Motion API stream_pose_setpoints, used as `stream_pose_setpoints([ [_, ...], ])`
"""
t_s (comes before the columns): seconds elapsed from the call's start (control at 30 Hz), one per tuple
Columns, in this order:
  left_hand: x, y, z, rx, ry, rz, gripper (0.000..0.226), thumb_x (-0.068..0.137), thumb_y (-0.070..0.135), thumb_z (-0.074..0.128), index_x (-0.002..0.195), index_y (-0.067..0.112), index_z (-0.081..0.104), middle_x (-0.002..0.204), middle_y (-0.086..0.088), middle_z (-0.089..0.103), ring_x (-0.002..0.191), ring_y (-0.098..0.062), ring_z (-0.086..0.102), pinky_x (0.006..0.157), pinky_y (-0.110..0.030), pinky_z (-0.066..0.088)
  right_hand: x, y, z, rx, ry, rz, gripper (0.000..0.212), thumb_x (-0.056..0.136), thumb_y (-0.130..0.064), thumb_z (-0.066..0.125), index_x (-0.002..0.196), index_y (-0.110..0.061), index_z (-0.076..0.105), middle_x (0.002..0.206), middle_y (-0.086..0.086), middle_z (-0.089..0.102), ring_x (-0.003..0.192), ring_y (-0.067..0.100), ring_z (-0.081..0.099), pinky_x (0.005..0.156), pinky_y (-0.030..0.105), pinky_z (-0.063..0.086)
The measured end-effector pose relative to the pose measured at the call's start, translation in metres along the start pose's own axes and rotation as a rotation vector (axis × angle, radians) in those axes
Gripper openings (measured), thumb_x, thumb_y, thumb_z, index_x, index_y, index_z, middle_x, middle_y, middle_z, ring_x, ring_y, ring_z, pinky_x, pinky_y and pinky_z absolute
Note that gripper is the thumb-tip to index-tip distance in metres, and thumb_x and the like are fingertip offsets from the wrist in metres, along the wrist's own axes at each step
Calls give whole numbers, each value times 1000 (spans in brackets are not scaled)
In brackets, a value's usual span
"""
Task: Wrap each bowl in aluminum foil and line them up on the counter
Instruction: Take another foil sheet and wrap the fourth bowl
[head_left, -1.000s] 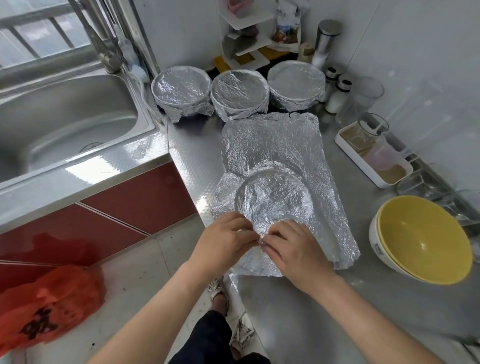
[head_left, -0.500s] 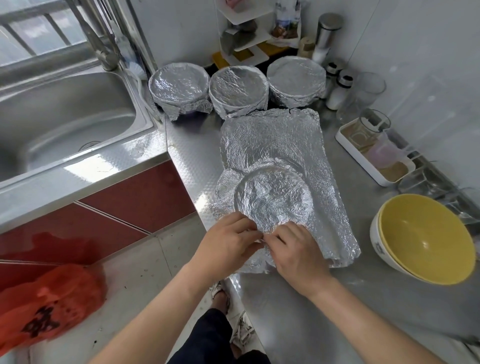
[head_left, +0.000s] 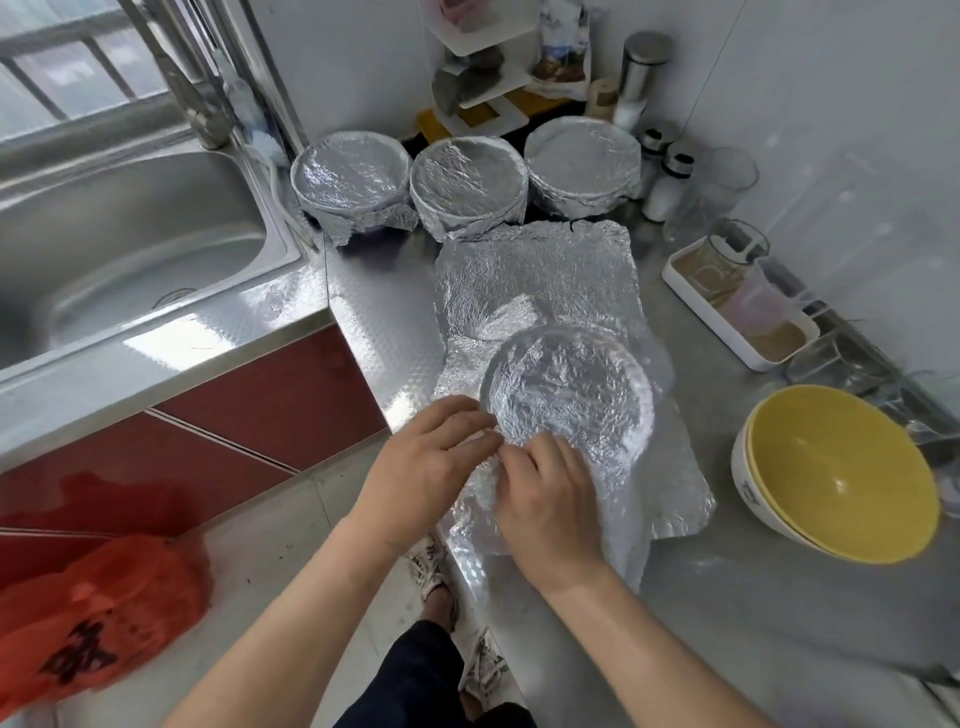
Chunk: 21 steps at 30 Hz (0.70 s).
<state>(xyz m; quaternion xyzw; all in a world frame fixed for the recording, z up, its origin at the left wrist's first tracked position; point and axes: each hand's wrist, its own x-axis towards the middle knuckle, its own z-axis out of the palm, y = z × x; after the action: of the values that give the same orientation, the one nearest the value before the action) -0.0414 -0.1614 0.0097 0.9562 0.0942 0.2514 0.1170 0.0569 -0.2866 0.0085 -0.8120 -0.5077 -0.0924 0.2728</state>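
Where steel counter (head_left: 727, 623) meets sink (head_left: 130, 260), white walls (head_left: 857, 130), red cabinets (head_left: 270, 395)

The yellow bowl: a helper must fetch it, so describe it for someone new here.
Start at the steel counter right of the sink. Near its right edge, beyond the foil sheet, sits the yellow bowl. Unlike the three bowls by the back wall, it is unwrapped.

hands (head_left: 431, 462) (head_left: 545, 499) on foil (head_left: 535, 270), nr bowl (head_left: 566, 395) rim
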Motion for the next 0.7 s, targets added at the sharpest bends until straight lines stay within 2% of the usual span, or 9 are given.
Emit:
stream_pose_setpoints([
  [0.2,-8,-14,-3,-25,-134,-100,18,85,15,75,104,15,74,116,3,68,115,-24,60,91,-35,53,-3,-18,23,1,-44,125,16,73,1,73,80,-10,64,73,4,52,70,24,50,61,35,42],
  [0.33,-11,-8,-3,-71,-179,-153,26,81,5,75,106,13,74,117,1,68,118,-22,59,94,-36,53,-9,-17,14,-4,-185,133,24,73,-16,78,93,-17,66,84,-2,56,81,20,52,70,35,44],
  [0.43,-12,4,-4,-126,-151,-186,34,76,0,67,107,13,74,115,2,69,116,-21,60,95,-33,51,-7,-6,-7,91,-248,102,20,84,-32,61,101,-23,64,94,-6,56,90,16,52,77,35,43],
  [0.5,-12,9,-3,-158,-151,-182,27,82,11,61,105,15,74,112,3,69,114,-20,60,94,-32,51,-5,9,-21,128,-273,55,24,89,-33,48,102,-23,66,95,-7,57,91,15,53,77,33,42],
  [0.53,-12,11,-1,-174,-161,-169,23,85,19,61,104,17,74,110,4,69,113,-19,59,93,-32,52,-4,18,-27,127,-289,18,24,89,-32,47,101,-23,67,94,-8,58,90,14,53,77,32,41],
  [0.63,-13,16,4,-187,-179,-103,17,89,30,65,98,20,75,101,6,68,105,-18,59,83,-33,53,-3,43,-34,100,-342,-96,10,85,-25,62,93,-24,68,92,-9,58,87,15,55,72,30,36],
  [0.7,-13,18,7,-165,-176,-89,15,89,31,67,95,20,76,96,6,67,99,-17,59,76,-33,53,-5,53,-34,67,-374,-148,12,80,-22,74,89,-23,67,90,-8,58,85,17,57,70,32,38],
])
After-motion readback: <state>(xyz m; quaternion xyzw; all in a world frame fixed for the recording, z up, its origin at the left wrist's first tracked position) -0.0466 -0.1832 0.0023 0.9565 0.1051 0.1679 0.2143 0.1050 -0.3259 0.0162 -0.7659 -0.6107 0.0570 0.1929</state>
